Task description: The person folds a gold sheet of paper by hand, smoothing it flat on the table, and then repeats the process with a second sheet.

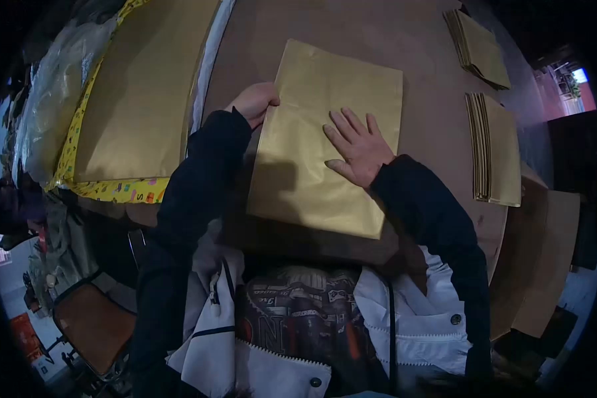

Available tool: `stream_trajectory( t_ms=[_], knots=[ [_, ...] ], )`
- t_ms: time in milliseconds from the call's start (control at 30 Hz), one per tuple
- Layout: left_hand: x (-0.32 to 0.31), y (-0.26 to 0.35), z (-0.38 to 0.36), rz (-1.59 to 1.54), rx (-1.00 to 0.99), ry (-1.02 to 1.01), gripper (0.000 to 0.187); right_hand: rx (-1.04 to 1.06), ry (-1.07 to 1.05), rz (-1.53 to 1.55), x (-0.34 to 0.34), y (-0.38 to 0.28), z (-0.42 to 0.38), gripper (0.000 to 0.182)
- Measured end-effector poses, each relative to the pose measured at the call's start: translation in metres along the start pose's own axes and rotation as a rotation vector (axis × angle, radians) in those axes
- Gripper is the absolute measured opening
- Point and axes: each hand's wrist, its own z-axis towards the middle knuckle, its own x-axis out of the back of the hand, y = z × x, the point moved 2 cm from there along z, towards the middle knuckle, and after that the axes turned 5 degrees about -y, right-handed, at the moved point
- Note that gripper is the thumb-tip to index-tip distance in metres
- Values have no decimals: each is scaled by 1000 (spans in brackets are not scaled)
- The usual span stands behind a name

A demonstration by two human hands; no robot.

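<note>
A flat golden-brown kraft paper bag [305,166] lies slightly tilted on the brown tabletop in front of me, with creases across its middle. At its upper left edge, my left hand [255,103] is closed, pinching the paper's border between thumb and fingers. My right hand [361,149] rests palm down on the right half of the bag, its fingers spread and stretched out. The shadow of my left arm falls over the bag's lower left part.
To the left, a large stack of kraft paper [142,93] sits in a yellow patterned wrapper [116,191], beside clear plastic film [63,93]. Folded kraft bundles [501,149] lie along the right edge. An open cardboard box [544,252] stands lower right, a brown chair [96,325] lower left.
</note>
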Motion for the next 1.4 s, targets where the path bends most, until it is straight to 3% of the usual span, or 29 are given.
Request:
stream_trajectory(
  t_ms=[100, 167, 267, 333, 433, 500, 600, 633, 700, 767, 933, 1067, 1100, 1167, 1200, 1300, 1367, 1400],
  knots=[
    [8, -3, 3, -54, 1, -34, 36, 127, 23, 90, -2, -61, -1, 70],
    [5, -3, 4, -16, -10, -7, 20, 178, 13, 96, -6, -95, 4, 69],
    [-9, 2, -7, -68, -9, 70, 24, 337, 107, 248, -12, -138, 12, 66],
    [-7, -2, -3, -84, 1, 0, 27, 380, 168, 296, -9, -149, 10, 65],
    [-5, -3, -4, -105, -42, 23, 31, 420, 11, 476, 10, -149, 7, 63],
    [-7, -2, -6, -152, -62, -9, 32, 294, -168, 341, 32, -125, -2, 60],
    [-13, 2, -16, -201, -78, -79, 33, -7, 131, 303, 52, -54, -46, 53],
    [-14, 4, -21, -15, -87, -29, 36, -108, 180, 253, 48, -29, -62, 51],
    [-17, -1, -31, 203, -116, 57, 50, -271, 83, 74, 35, 8, -90, 51],
    [-16, -15, -51, 178, -125, 31, 76, -323, 80, 29, 26, 25, -113, 50],
    [-21, -50, -116, 235, -141, -64, 87, -255, 252, 80, -2, 35, -121, 41],
    [-15, -53, -112, 185, -53, 0, 76, -262, 329, 85, -9, 41, -105, 39],
    [-15, -44, -104, 212, -144, -17, 65, -276, 350, 137, -9, 44, -101, 38],
    [-16, -20, -79, 68, 23, 36, 55, -287, 440, 185, -5, 45, -93, 34],
    [-7, -11, -61, 144, 74, 86, 41, -298, 454, 226, -7, 47, -89, 34],
    [-17, 12, -13, 217, -16, 133, 34, -372, 459, 265, 5, 46, -81, 35],
    [-42, 31, -8, 168, -114, 110, 27, -601, 406, 429, 7, 55, -80, 46],
    [-47, 38, -2, 184, -187, 56, 27, -602, 401, 519, 1, 67, -82, 59]
  ],
)
